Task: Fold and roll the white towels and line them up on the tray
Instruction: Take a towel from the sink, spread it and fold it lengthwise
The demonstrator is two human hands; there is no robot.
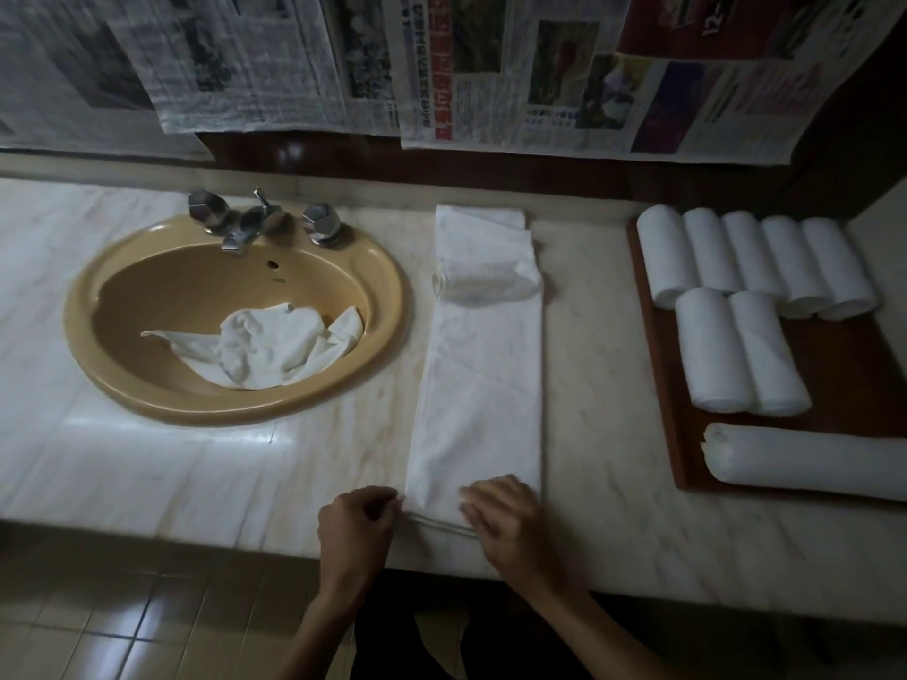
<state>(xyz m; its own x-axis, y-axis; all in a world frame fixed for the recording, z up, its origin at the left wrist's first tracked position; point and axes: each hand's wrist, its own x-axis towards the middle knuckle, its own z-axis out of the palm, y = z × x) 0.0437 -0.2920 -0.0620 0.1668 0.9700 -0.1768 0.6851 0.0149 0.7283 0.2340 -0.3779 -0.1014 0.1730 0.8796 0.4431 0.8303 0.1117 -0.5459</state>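
with both hands at the near end, the towel strip ran straight away from them

while the long folded white towel (478,385) lay flat on the marble counter (589,360) between the sink (235,316) and the wooden tray (844,365), its long axis pointed away from the person toward the wall, with the far end already doubled back into a loose fold. the left hand (358,525) sat at the strip's near left corner, fingers curled and seemingly pinching the hem, though the dim light made the pinch itself hard to confirm. the right hand (500,515) rested on top of the near edge, fingers bent down onto the cloth, pressing more than gripping. both hands were level with each other across the short width, so neither was nearer; a roll would most likely have had to travel forward along the strip's length, away from the body. seven short rolled towels (756,306) stood in two rows on the tray, well to the right of the strip, and a longer roll (805,461) lay across the tray's near edge. one more crumpled towel (265,350) waited in the sink basin, so the job looked mostly done.
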